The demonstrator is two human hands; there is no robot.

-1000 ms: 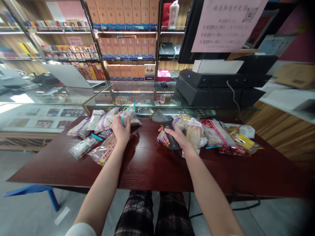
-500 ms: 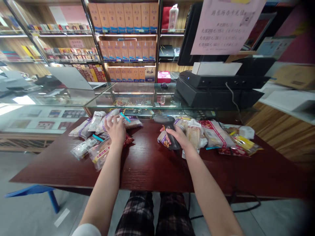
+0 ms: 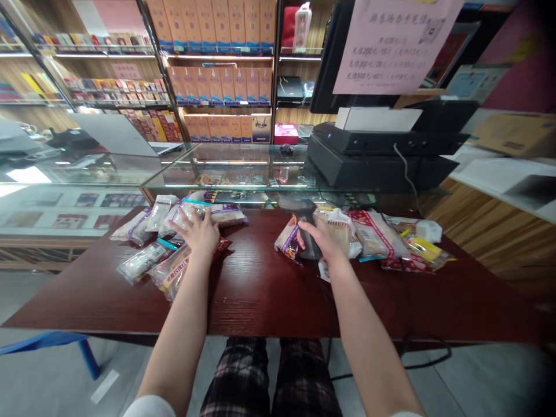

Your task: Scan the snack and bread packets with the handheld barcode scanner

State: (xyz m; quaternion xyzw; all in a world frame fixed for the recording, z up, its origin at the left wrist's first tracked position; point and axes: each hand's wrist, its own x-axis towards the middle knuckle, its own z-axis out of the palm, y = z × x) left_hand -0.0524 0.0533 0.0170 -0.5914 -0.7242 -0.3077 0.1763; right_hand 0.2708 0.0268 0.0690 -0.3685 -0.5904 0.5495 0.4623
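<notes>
My right hand (image 3: 324, 237) is wrapped round a dark handheld barcode scanner (image 3: 309, 246) with its head pointing away from me. A small purple-and-white snack packet (image 3: 287, 238) lies just left of the scanner, partly hidden. Fingers spread, my left hand (image 3: 200, 231) rests over a pile of packaged snacks, touching a clear packet with a blue strip (image 3: 191, 202). Nearer me in that pile are a clear packet (image 3: 145, 262) and a pack with red lettering (image 3: 171, 275), partly covered by my forearm.
To the right lie more bagged snacks, including a red-and-white bag (image 3: 377, 234) and a yellow packet (image 3: 428, 253). The scanner's black cable (image 3: 406, 313) hangs over the front of the dark wooden table (image 3: 260, 289). Behind stand a glass counter (image 3: 234, 162) and a black till machine (image 3: 373, 153).
My left hand has opened wider over the packets, and the blue-strip packet under it lies flatter. The scanner stays in my right hand. The whole view has shifted slightly.
</notes>
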